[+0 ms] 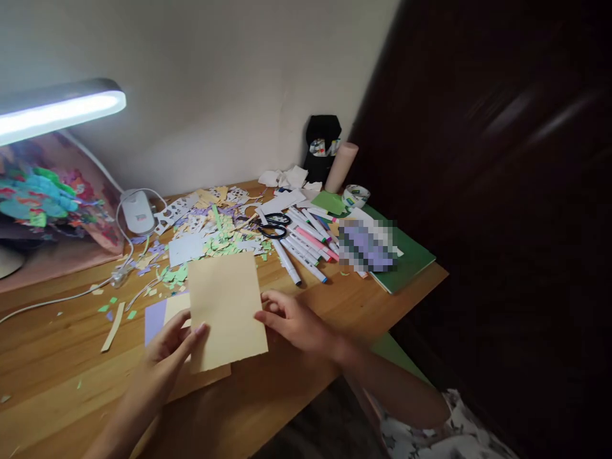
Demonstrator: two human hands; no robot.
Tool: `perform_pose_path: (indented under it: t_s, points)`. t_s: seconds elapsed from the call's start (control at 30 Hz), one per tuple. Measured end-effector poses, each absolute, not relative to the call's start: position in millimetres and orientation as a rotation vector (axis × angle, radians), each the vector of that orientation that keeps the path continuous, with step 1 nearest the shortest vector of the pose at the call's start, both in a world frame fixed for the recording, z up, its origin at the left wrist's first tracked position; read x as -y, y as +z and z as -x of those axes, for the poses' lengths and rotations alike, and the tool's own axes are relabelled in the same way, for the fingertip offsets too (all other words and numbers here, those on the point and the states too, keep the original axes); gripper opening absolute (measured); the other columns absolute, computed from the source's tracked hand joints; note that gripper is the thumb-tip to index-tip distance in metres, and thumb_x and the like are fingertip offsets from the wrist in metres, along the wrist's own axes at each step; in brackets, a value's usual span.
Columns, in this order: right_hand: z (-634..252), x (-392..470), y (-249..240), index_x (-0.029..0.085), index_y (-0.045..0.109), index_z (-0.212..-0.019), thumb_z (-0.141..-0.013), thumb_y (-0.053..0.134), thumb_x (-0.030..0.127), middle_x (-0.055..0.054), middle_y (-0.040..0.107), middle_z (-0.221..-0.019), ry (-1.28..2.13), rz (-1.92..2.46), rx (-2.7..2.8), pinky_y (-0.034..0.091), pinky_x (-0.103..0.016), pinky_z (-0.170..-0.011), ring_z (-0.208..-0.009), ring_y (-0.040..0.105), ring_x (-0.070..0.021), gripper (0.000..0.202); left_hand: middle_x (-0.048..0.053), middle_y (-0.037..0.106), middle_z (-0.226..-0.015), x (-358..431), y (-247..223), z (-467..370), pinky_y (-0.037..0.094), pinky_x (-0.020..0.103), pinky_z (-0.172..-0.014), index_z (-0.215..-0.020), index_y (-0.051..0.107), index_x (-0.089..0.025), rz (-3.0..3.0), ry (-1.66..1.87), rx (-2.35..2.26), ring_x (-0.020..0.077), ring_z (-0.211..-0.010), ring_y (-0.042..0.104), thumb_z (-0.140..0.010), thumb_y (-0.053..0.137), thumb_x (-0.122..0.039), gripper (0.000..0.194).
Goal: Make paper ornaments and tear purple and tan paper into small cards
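A cream-yellow sheet of paper (227, 306) is held up above the desk between both hands. My left hand (172, 347) pinches its lower left edge, thumb on the front face. At the right edge, my right hand (291, 322) grips the sheet with thumb and curled fingers. Beneath and behind it, partly covered, lie a purple paper (154, 320) and other cream paper. Black-handled scissors (275, 224) rest just beyond, beside several white marker pens (306, 242).
Green, cream, white and purple paper scraps (224, 229) are strewn over the wooden desk (62, 357). A lit lamp (62, 108) hangs at left, with a white power strip (138, 211) and cables below. A green board (406, 255), a tilted pink cylinder (341, 167) and a black holder (321, 150) are at right.
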State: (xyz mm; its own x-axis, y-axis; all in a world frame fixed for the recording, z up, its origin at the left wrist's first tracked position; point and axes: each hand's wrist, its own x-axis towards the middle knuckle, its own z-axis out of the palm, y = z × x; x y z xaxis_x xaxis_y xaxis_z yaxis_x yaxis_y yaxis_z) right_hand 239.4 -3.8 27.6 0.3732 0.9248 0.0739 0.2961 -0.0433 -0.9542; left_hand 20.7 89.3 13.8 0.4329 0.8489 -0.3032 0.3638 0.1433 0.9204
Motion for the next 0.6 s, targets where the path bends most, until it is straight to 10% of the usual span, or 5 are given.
perform_pose_path:
  t_s: [0.17, 0.6]
  points:
    - [-325.4, 49.2, -4.5, 0.017, 0.049, -0.111, -0.087, 0.039, 0.019, -0.015, 0.056, -0.116, -0.089, 1.782, 1.093, 0.034, -0.05, -0.1, -0.118, 0.045, -0.025, 0.026, 0.0, 0.07, -0.081, -93.8, 13.4, -27.8, 0.054, 0.028, -0.064, -0.099, 0.059, -0.024, -1.363, 0.629, -1.392, 0.0243, -0.084, 0.065, -0.058, 0.069, -0.049, 0.049]
    - [-410.6, 87.9, -38.1, 0.018, 0.045, -0.104, -0.078, 0.04, 0.011, -0.013, 0.06, -0.108, -0.546, 2.182, 0.999, 0.024, -0.056, -0.1, -0.122, 0.037, -0.0274, 0.027, 0.004, 0.063, -0.114, -97.9, -4.9, -27.7, 0.053, 0.034, -0.078, -0.101, 0.055, -0.025, -1.214, 0.532, -1.503, 0.0305, -0.118, 0.049, -0.056, 0.066, -0.055, 0.055]
